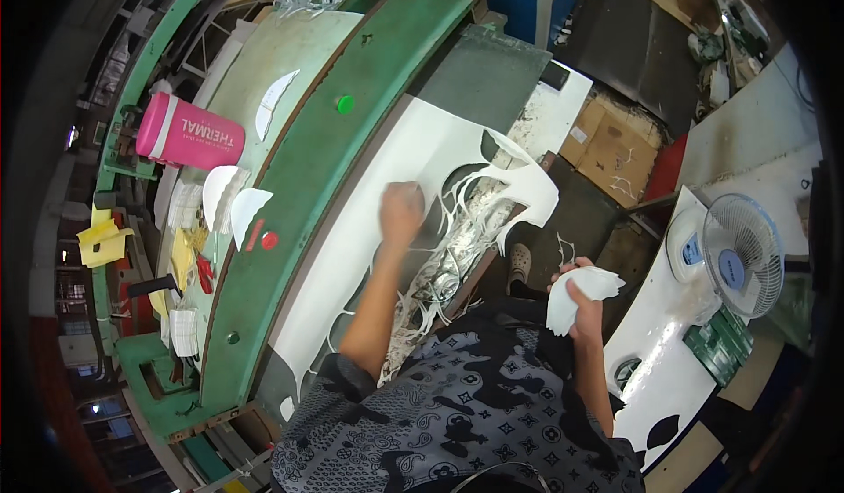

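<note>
green machine frame (290, 194) | white fan (743, 256) right | dark floor (642, 45) | cardboard (615, 146)

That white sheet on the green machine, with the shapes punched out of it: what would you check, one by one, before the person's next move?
1. Left hand resting on the white sheet: ok, it lies closed on the sheet beside the cut-out holes.
2. Right hand has a firm hold of the stack of white cut pieces: ok, the fingers are wrapped round it.
3. Sheet lying flat: not ok at its far edge, where thin cut strips hang loose.
4. Waste strips kept clear: not ok, a tangle lies by the left forearm.
5. Red button and green button untouched: ok.
6. Machine stopped: cannot tell.
</note>
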`<state>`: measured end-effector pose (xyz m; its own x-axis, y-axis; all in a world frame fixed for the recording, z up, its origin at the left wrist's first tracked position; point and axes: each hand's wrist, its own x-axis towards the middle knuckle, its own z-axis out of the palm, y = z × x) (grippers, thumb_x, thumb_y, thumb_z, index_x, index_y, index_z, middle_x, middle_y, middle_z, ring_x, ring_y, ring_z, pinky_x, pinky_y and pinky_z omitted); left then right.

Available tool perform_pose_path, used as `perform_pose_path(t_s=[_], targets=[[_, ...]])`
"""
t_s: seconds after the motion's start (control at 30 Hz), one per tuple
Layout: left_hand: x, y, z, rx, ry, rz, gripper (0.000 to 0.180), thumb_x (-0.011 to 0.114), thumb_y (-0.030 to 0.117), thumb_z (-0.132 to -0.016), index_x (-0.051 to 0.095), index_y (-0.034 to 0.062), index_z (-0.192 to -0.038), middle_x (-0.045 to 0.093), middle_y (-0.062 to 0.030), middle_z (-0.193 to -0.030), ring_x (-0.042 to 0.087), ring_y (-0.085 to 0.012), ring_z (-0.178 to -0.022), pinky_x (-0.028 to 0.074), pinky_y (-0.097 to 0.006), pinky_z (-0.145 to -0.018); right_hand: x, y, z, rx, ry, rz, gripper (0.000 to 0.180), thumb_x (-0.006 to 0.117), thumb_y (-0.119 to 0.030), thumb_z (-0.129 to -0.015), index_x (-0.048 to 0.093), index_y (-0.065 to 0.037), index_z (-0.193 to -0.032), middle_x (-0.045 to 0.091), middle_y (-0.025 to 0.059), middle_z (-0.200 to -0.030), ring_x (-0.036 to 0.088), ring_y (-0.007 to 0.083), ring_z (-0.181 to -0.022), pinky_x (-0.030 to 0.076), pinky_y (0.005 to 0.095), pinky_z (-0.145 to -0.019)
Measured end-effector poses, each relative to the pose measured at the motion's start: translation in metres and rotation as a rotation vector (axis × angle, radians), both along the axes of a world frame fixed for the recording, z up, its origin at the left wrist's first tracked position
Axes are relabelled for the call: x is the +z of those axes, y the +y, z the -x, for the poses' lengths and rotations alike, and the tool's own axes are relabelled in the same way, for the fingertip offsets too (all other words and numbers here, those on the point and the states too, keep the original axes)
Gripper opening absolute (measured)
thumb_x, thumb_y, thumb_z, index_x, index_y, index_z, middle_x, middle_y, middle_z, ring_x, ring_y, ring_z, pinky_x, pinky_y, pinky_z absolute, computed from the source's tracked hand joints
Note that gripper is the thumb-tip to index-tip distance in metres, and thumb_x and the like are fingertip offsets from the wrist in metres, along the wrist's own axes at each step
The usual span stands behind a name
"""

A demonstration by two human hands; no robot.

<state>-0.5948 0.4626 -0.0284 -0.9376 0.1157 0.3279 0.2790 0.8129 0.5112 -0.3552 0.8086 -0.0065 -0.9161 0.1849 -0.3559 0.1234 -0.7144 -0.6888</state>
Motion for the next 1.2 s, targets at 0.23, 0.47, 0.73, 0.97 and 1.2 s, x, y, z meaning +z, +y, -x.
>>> perform_pose_path(t_s=[0.23,0.47,0.73,0.97,1.2], targets=[[-0.048,-0.049,0.016,0.144,-0.222,0.317,0.049,0.068,0.026,-0.096,0.063,0.0116,-0.142,0.054,-0.0303,-0.147,0.054,-0.0508,-0.132,0.047,-0.056,-0.109,0.005,-0.003,-0.013,0.256,0.086,0.073,0.059,0.07,-0.012,-0.099,0.04,-0.005,-0.149,0.061,0.0195,-0.133,0.068,0.0347,-0.119,0.064,0.0494,-0.093],[-0.054,-0.059,-0.016,-0.001,-0.278,0.276,0.049,0.063,0.032,-0.102,0.062,0.0084,-0.144,0.049,-0.0273,-0.157,0.05,-0.0476,-0.141,0.046,-0.054,-0.113,-0.002,-0.009,-0.005,0.217,-0.059,-0.077,0.053,0.045,-0.044,-0.113,0.043,-0.005,-0.15,0.066,0.0209,-0.125,0.073,0.0334,-0.104,0.066,0.0432,-0.08],[-0.017,-0.084,-0.074,0.079,-0.393,0.069,0.04,0.073,0.025,-0.095,0.071,0.0089,-0.131,0.065,-0.0174,-0.144,0.062,-0.0378,-0.132,0.05,-0.048,-0.108,0.012,-0.022,0.019,0.388,-0.07,-0.094,0.051,0.053,-0.041,-0.111,0.044,-0.005,-0.146,0.067,0.0196,-0.123,0.073,0.0321,-0.105,0.066,0.043,-0.081],[0.14,-0.149,-0.057,0.672,0.604,0.23,0.036,0.082,0.015,-0.083,0.075,0.0135,-0.118,0.068,-0.0116,-0.122,0.063,-0.0306,-0.11,0.044,-0.05,-0.104,0.009,-0.024,0.035,0.465,0.022,0.121,0.041,0.065,-0.029,-0.105,0.048,-0.011,-0.138,0.066,0.0175,-0.121,0.072,0.0303,-0.103,0.064,0.0409,-0.079],[0.178,-0.177,-0.062,0.563,0.734,0.261,0.018,0.082,0.01,-0.083,0.08,0.0142,-0.101,0.072,-0.0026,-0.09,0.067,-0.0233,-0.093,0.045,-0.041,-0.087,0.015,-0.058,0.042,0.509,0.105,-0.026,0.059,0.078,-0.026,-0.097,0.045,-0.015,-0.145,0.066,0.014,-0.124,0.07,0.0314,-0.109,0.062,0.0463,-0.088]])
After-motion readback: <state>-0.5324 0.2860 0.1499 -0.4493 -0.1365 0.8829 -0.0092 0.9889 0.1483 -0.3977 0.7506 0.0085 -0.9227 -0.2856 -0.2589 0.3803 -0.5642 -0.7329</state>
